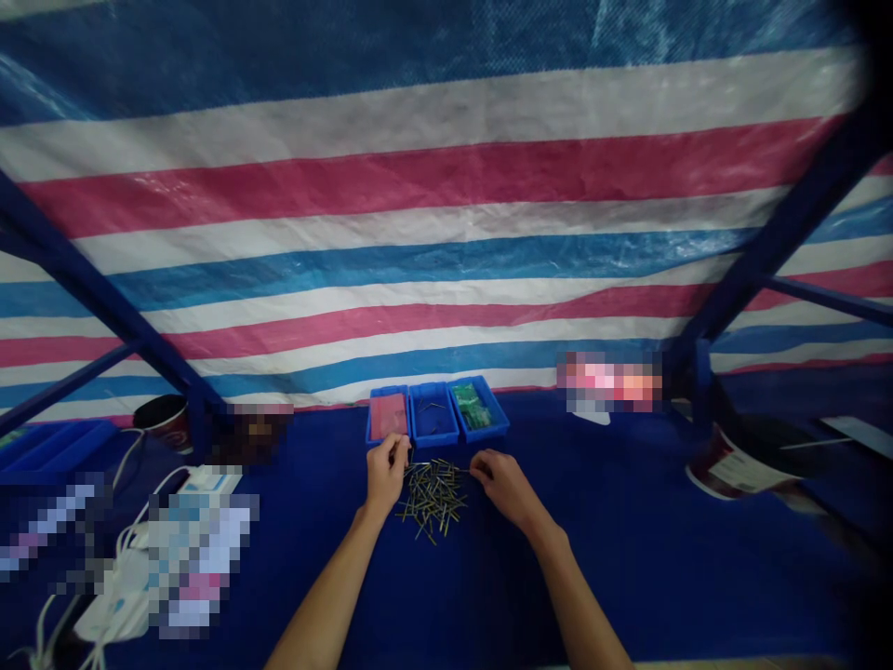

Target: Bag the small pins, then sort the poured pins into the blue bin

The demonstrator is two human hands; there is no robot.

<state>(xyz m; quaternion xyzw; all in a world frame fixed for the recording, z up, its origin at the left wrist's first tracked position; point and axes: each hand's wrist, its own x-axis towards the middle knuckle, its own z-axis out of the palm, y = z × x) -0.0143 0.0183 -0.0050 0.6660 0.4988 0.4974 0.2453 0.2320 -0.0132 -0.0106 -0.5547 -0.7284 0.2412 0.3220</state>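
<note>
A loose heap of thin metal pins [433, 500] lies crossed on the blue table cover, just in front of several blue plastic bins. My left hand [387, 473] hovers at the heap's upper left, its fingertips pinched together below the bin holding a pink sheet [389, 416]. Whether those fingers grip a pin is too small to tell. My right hand [506, 489] rests at the heap's right edge with curled fingers. The middle bin [433, 416] holds a few pins, and the right bin [475, 407] holds green circuit boards.
A striped blue, white and pink tarpaulin [446, 242] hangs behind the table, crossed by blue metal beams [781, 242]. White cables and a white device [209, 481] lie at the left. A dark-topped white bucket [746, 456] stands at the right. Several objects are pixelated.
</note>
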